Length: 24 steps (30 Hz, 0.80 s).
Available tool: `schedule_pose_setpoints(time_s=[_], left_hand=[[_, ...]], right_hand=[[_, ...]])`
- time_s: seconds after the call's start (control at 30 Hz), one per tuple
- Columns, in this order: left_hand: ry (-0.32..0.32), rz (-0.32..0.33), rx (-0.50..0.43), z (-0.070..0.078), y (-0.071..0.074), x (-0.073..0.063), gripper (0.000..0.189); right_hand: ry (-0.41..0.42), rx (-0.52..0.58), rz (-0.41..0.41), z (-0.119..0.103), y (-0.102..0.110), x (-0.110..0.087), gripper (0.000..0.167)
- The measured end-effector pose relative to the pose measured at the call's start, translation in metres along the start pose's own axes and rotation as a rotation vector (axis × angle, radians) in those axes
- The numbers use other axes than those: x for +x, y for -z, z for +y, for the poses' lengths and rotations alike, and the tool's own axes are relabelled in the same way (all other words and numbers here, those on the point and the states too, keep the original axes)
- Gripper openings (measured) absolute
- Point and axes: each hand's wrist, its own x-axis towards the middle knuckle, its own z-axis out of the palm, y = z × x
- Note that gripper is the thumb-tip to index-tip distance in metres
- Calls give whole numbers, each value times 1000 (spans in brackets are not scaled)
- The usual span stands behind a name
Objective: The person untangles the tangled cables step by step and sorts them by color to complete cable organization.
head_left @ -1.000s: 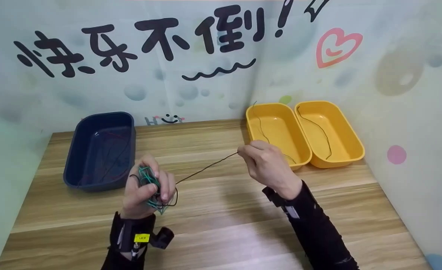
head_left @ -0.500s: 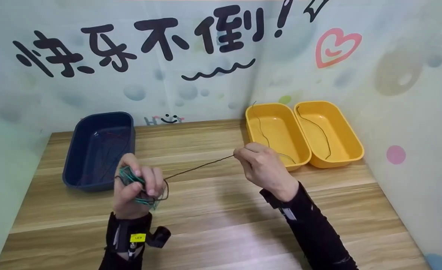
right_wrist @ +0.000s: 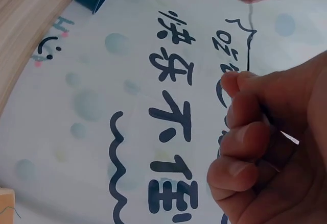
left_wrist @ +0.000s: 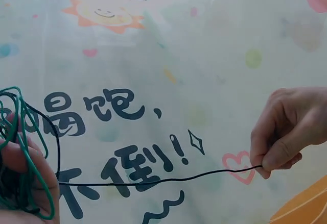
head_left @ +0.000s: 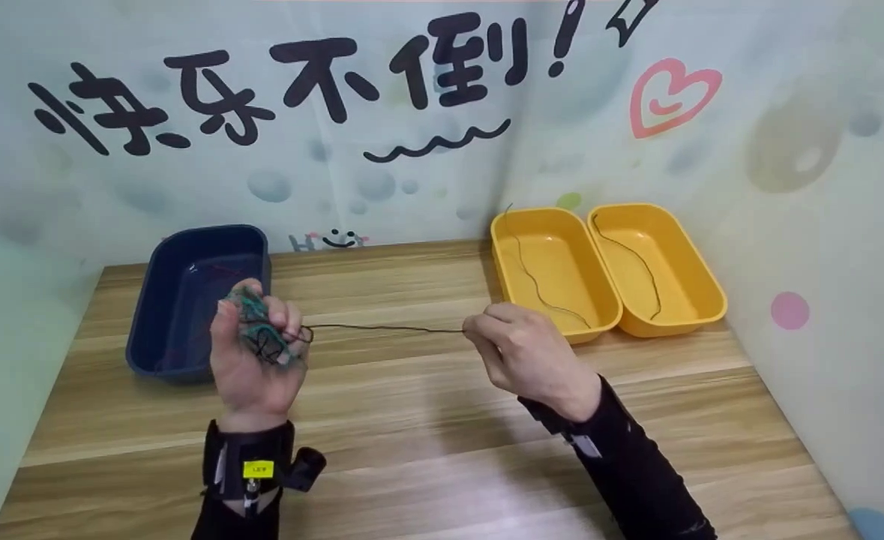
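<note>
In the head view my left hand [head_left: 258, 367], palm up above the table, holds a tangled bundle of green and black wires [head_left: 258, 322] with its fingers curled round it. One black wire [head_left: 385, 327] runs from the bundle, stretched nearly level, to my right hand [head_left: 535, 360]. There the thumb and forefinger pinch its end, as the left wrist view also shows at the fingertips [left_wrist: 263, 167]. The right hand is just in front of the left yellow bin [head_left: 561, 262]. Part of the bundle is hidden behind the left fingers.
A dark blue bin [head_left: 194, 300] with a few thin wires inside stands at the back left, behind my left hand. At the back right, a second yellow bin [head_left: 659, 270] touches the first; each holds a thin wire. A printed backdrop [head_left: 412, 180] rises behind the table.
My left hand has moved up and left with the bundle and turned its palm more upward. The right hand has dropped slightly. The wire between them now lies nearly level and straighter.
</note>
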Motion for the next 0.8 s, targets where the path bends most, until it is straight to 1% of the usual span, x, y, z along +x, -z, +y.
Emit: schedule_pose_setpoints(time_s=[0.13,0.2,0.27,0.37,0.47,0.5,0.53,0.6,0.73,0.8], left_hand=[[39,52,53,1,2,1,27],[42,96,115,2,0,1,32],[41,164,191,3,-3,2,36],[46,279,364,3,-6,3,36],[42,386,511,2,-7,4,35],[30,417,547,1,-7,4,36],[13,440,563,1,-7,5,37],[-42,477,578,0,-6,5,36],[-160,518,611,-2,-3,7,33],[-205,549,631,-1,-2,8,31]], right_hand=[[-35,30,-41,-3,2,-1,5],[-47,50,-52,-4,4,-1,5],[-49,74,-52,-5,5,-1,5],[-46,99,-52,-7,7,-1,6],[-39,112,-54,-10,9,-1,6],[-35,115,-57,-11,9,-1,6],[-30,119,-60,-13,9,-1,5],[-16,126,-65,-16,7,-1,5],[51,147,-70,-26,2,-2,6],[92,152,-75,-31,-2,-3,6]])
